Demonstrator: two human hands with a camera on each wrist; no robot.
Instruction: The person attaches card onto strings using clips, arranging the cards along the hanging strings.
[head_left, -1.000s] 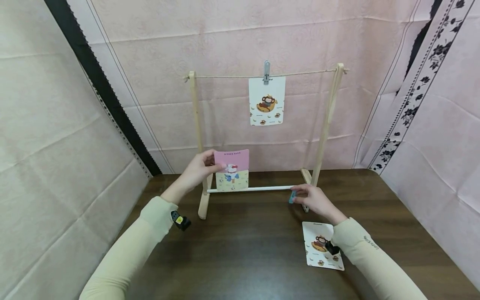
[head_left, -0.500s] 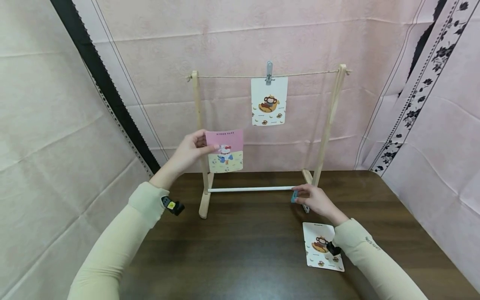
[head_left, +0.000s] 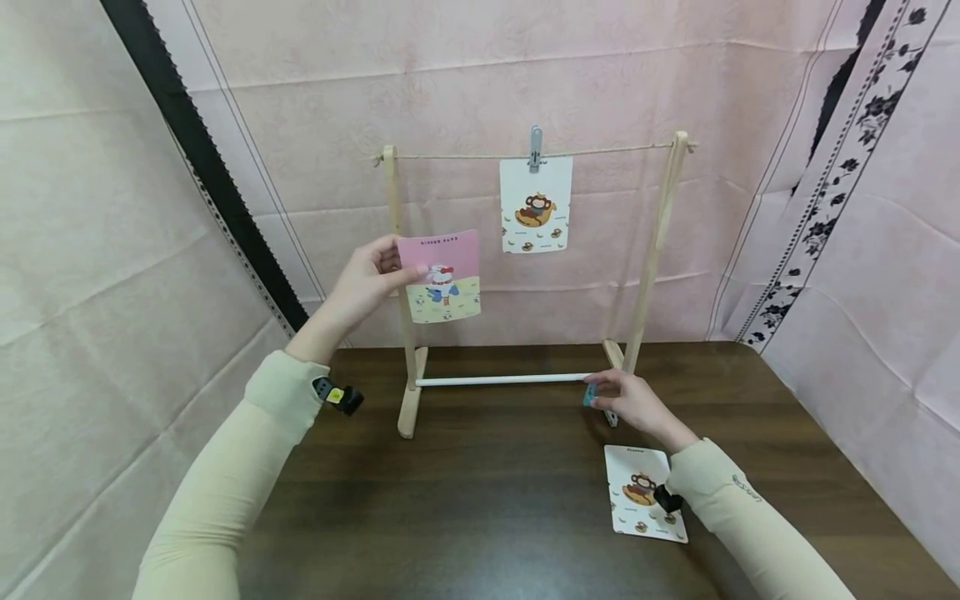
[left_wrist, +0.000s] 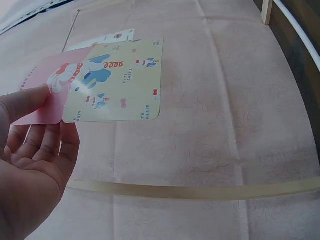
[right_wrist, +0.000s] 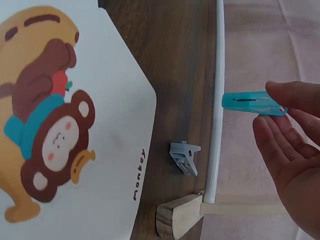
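My left hand (head_left: 363,279) pinches the left edge of a pink and yellow card (head_left: 453,302) with a cartoon figure, thumb in front. The card is upright in front of the rack's left post (head_left: 392,187), below the string (head_left: 450,157). On that string a grey clothespin (head_left: 536,148) holds a white monkey card (head_left: 534,237). Lower right, my right hand (head_left: 637,404) pinches a teal clothespin (right_wrist: 245,102) between thumb and fingers. In the right wrist view, a second grey clothespin (right_wrist: 184,156) lies on the table near the rack's foot.
Another monkey card (head_left: 637,521) lies on the brown table (head_left: 450,492), partly behind my right wrist camera. A white bar (head_left: 502,380) joins the rack's feet low down. Pale cloth (head_left: 300,75) hangs behind and at both sides.
My left hand has lifted the pink and yellow card up from near the white bar and slightly leftward. My right hand stays nearly still with the teal clothespin.
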